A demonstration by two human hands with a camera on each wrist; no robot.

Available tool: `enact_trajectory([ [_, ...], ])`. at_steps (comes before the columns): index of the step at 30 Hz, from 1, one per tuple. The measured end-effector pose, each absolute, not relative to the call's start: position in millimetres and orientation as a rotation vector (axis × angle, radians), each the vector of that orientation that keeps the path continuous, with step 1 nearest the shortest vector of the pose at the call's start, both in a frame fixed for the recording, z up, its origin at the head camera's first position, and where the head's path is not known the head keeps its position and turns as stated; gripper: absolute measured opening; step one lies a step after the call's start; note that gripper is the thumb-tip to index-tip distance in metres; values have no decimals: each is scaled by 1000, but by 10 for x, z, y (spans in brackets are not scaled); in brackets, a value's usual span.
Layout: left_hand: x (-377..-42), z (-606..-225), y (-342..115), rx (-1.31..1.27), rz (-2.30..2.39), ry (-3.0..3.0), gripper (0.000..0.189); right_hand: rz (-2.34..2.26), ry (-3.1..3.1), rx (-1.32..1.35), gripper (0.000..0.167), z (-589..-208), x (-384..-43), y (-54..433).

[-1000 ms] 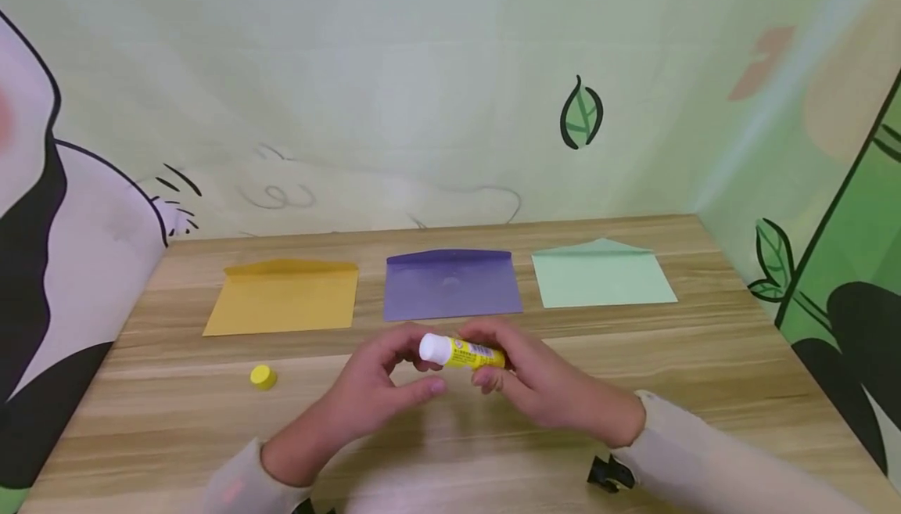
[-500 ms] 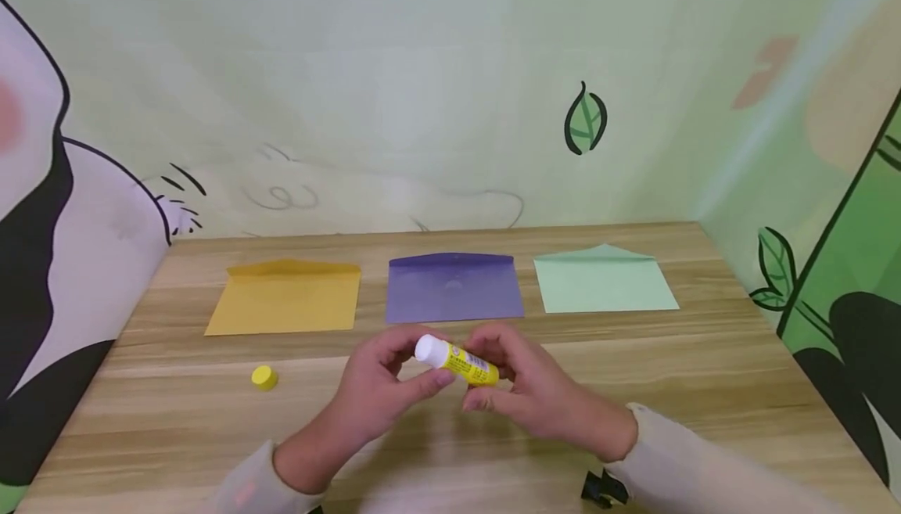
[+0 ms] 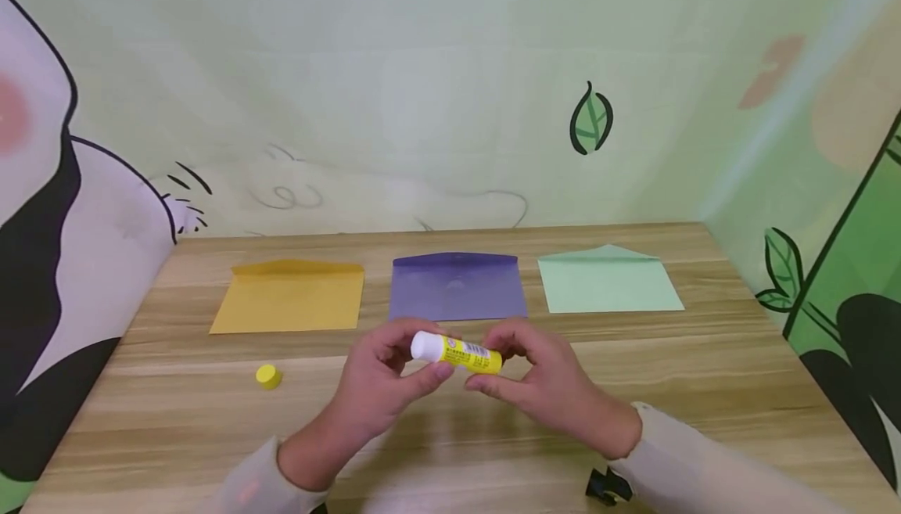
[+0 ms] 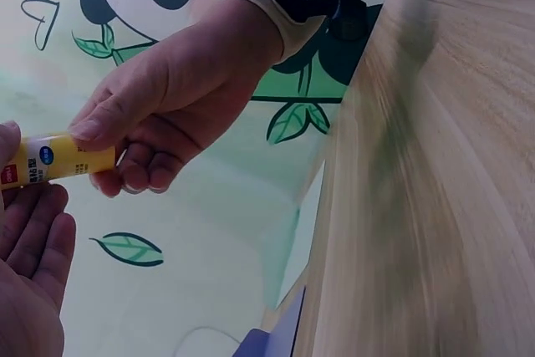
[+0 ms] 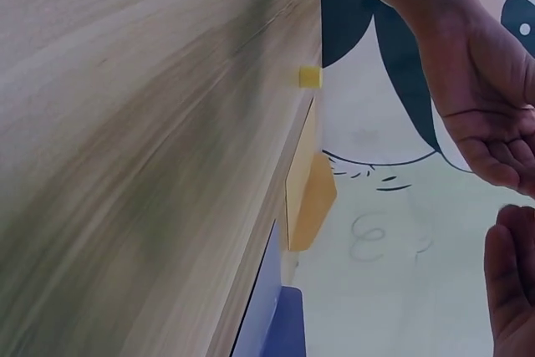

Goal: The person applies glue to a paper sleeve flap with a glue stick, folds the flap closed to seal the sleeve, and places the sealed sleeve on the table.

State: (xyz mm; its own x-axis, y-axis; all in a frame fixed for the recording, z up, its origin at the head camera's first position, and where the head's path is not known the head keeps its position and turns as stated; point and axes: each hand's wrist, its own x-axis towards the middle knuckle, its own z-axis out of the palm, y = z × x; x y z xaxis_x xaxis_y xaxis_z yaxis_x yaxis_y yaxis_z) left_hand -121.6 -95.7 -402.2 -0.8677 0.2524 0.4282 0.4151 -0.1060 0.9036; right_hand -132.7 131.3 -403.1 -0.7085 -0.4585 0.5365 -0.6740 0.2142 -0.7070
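Observation:
A yellow glue stick [image 3: 468,355] with a white end is held above the table between both hands, the white end to the left and slightly higher. My left hand [image 3: 376,381] grips it near the white end, thumb in front and fingers behind. At the yellow end, my right hand [image 3: 556,389] pinches it between thumb and fingers. The left wrist view shows the right thumb on the yellow end of the glue stick [image 4: 63,159]. In the right wrist view both hands show partly, but the stick is out of sight. Its yellow cap [image 3: 268,376] stands on the table, left of the hands.
Beyond the hands, three envelopes with flaps raised lie in a row on the wooden table [image 3: 141,420]: orange [image 3: 288,300], purple [image 3: 457,295] and mint green [image 3: 611,287]. A printed cloth wall [image 3: 422,91] rises behind the table.
My left thumb has come onto the glue stick. The stick dipped at its yellow end, then levelled somewhat, while my right fingers shifted on that end. The cap and envelopes stay put.

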Motion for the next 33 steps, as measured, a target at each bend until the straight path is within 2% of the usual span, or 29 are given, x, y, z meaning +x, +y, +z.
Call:
enact_trajectory([
  [9, -1197, -4047, -944, -792, -2174, -1993, 26, 1616, -2302, 1171, 38, -4030, -1278, 1343],
  [18, -1199, -4060, -943, -838, -2248, -1972, 25, 2074, -2256, 1355, 33, -4011, -1273, 1360],
  [27, -1198, -4072, -959, -839, -2326, -1933, 28, 2476, -2234, 1335, 30, -4001, -1278, 1342],
  [33, -1210, -4067, -978, -831, -2290, -1945, 26, 2359, -2339, 1281, 19, -3977, -1251, 1316],
])
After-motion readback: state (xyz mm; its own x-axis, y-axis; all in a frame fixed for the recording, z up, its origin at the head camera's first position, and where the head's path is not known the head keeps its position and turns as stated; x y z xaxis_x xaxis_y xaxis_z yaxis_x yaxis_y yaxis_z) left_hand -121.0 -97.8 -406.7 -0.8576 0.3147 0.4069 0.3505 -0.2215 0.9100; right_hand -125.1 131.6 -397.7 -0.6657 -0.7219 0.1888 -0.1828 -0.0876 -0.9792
